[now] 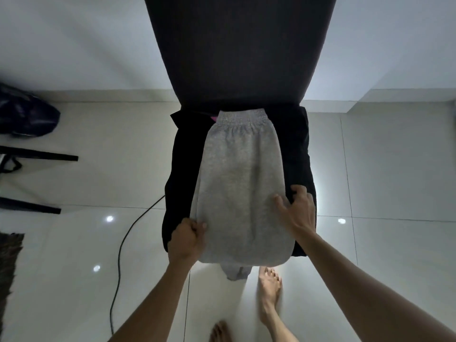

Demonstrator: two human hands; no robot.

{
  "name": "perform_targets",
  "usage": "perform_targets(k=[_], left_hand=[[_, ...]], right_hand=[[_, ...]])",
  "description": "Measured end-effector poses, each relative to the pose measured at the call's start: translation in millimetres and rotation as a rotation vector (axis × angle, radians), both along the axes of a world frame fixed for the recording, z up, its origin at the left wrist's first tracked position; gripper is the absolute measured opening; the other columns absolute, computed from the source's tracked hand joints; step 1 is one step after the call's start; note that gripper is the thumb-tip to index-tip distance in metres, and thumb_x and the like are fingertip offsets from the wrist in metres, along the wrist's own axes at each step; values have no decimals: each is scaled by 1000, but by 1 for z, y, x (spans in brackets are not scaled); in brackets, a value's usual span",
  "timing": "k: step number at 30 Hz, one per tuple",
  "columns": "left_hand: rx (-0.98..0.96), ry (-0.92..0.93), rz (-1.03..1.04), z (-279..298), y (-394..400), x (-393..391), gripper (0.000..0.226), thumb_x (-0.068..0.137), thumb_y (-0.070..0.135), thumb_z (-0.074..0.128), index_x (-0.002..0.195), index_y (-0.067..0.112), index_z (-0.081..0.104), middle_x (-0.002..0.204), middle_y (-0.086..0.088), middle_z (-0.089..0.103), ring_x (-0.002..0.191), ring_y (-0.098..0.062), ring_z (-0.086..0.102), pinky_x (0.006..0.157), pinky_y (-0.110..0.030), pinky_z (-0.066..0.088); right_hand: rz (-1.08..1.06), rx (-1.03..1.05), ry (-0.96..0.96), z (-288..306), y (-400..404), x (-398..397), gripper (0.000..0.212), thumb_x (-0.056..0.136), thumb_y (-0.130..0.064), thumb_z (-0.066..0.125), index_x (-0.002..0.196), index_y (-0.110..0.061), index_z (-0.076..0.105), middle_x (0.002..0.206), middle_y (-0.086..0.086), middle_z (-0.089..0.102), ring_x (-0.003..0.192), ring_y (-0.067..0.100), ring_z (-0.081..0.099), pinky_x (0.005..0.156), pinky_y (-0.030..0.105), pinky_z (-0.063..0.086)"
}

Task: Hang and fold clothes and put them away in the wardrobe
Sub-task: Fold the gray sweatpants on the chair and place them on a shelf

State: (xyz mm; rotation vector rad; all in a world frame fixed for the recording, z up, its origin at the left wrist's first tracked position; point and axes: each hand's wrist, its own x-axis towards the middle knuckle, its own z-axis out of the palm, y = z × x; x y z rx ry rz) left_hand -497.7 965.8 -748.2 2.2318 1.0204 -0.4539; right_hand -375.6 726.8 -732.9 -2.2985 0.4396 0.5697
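Grey sweatpants (237,174) lie lengthwise on a dark chair seat, over black clothes (182,169), with the elastic waistband toward the chair's backrest (239,50). The leg ends hang off the seat's front edge. My left hand (188,239) grips the left edge of the grey fabric, fingers curled round it. My right hand (297,208) lies on the right side of the sweatpants with fingers spread and bent, pressing on the grey cloth and the black cloth beside it. A bit of pink cloth (214,118) peeks out by the waistband.
A black cable (121,250) runs over the white tiled floor left of the chair. A dark bag (27,114) and black furniture legs (39,156) are at the far left, with a dark rug (8,272) below them. My bare feet (269,290) stand in front of the chair.
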Motion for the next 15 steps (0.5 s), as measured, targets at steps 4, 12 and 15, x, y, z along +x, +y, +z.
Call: perform_targets(k=[4, 12, 15], left_hand=[[-35, -44, -29, -12, -2, -27, 18, 97, 22, 53, 88, 7, 57, 89, -15, 65, 87, -37, 64, 68, -38, 48], [-184, -196, 61, -9, 27, -61, 22, 102, 32, 42, 99, 10, 47, 80, -9, 58, 68, -26, 56, 59, -35, 45], [-189, -153, -42, -25, 27, -65, 24, 100, 31, 51, 102, 8, 46, 86, -7, 57, 78, -30, 58, 64, -37, 45]], right_hand=[[-35, -45, -18, -5, 2, -46, 55, 84, -46, 64, 130, -22, 46, 118, 4, 49, 112, 27, 51, 92, 48, 49], [-115, -75, -59, -4, 1, -89, 65, 83, -50, 65, 135, -18, 43, 120, 8, 54, 111, 31, 54, 96, 52, 50], [-142, -49, -67, -12, 2, -100, 70, 82, -53, 66, 137, -18, 41, 118, 8, 57, 109, 32, 57, 91, 53, 54]])
